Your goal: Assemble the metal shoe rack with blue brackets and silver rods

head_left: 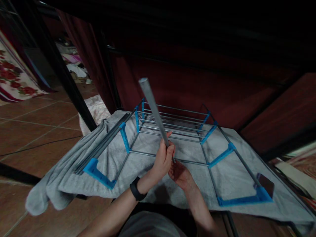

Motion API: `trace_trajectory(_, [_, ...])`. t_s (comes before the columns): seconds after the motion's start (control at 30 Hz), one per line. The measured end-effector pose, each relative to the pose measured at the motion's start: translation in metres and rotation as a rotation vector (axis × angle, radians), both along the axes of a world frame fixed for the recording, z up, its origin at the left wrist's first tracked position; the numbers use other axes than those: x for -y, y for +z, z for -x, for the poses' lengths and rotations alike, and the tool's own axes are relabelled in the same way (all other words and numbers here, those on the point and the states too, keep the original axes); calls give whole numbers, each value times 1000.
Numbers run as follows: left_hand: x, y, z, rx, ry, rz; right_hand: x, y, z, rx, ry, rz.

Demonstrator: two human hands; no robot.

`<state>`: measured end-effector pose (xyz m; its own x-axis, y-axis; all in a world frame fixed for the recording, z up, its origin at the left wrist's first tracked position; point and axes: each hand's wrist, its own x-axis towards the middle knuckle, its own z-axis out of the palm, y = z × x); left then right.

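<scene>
Two hands: your left hand (163,161) and right hand (180,174) meet over the near middle of the frame (177,122), touching each other.
Left grip: your left hand is closed around the grey tube (153,108) near its lower end; a black wristband (137,190) sits on that wrist.
Right grip: your right hand lies just under the left, palm up and fingers curled. The light is dim, so it perhaps cups the tube's foot, but I cannot tell whether it grips.
Tube: it stands tilted, its top leaning away over the frame's far shelf rods, its lower end hidden between your hands.
Frame: it lies flat on a grey towel (74,174), grey rods joined by blue corner pieces (98,173).
Spare rods: a bundle (103,143) lies along the frame's left side, on the towel's folds.
Phone: a dark phone (265,184) rests at the frame's near right corner.
Risk, tube: you hold it low, so the long free top could swing and strike the frame's far rods.
Risk, fingers: skin could be pinched where the hidden end meets metal.
Risk, spare rods: a tug on the towel could roll them off onto the tiled floor (37,131).
</scene>
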<state>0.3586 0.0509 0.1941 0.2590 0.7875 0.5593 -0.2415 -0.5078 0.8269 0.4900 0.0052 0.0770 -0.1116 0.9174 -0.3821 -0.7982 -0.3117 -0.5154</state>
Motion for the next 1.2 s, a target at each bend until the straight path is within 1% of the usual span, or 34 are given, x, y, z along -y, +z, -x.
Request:
trace_trajectory(0.13, [-6, 27, -2, -154, 26, -152, 2, 11, -1, 98, -17, 13])
trace_trajectory(0.2, [-7, 37, -5, -226, 21, -239, 3, 21, -2, 165, -74, -22])
trace_trajectory(0.27, [-9, 40, -9, -306, 8, -301, 6, 35, -5, 233, -176, -69])
trace_trajectory(0.33, [-11, 34, -14, -409, -17, -324, 9, 52, -9, 296, -302, -125])
trace_trajectory(0.47, [-17, 12, -22, -633, -53, -395, 22, 89, -24, 417, -560, -256])
trace_trajectory(0.53, [-19, 2, -26, -773, -40, -462, 31, 102, -34, 465, -669, -288])
trace_trajectory(0.6, [-20, -6, -28, -920, -27, -516, 39, 108, -43, 481, -760, -298])
trace_trajectory(0.67, [-20, -15, -29, -1030, -23, -551, 46, 107, -52, 476, -835, -297])
trace_trajectory(0.73, [-22, -26, -29, -1107, -28, -576, 50, 100, -62, 465, -884, -279])
trace_trajectory(0.9, [-32, -59, -16, -1247, -56, -579, 50, 70, -81, 433, -929, -192])
trace_trajectory(1.03, [-49, -81, 7, -1257, -29, -506, 44, 47, -90, 421, -956, -140])
trace_trajectory(1.2, [-68, -103, 38, -1341, 50, -346, 37, 28, -95, 353, -941, -76])
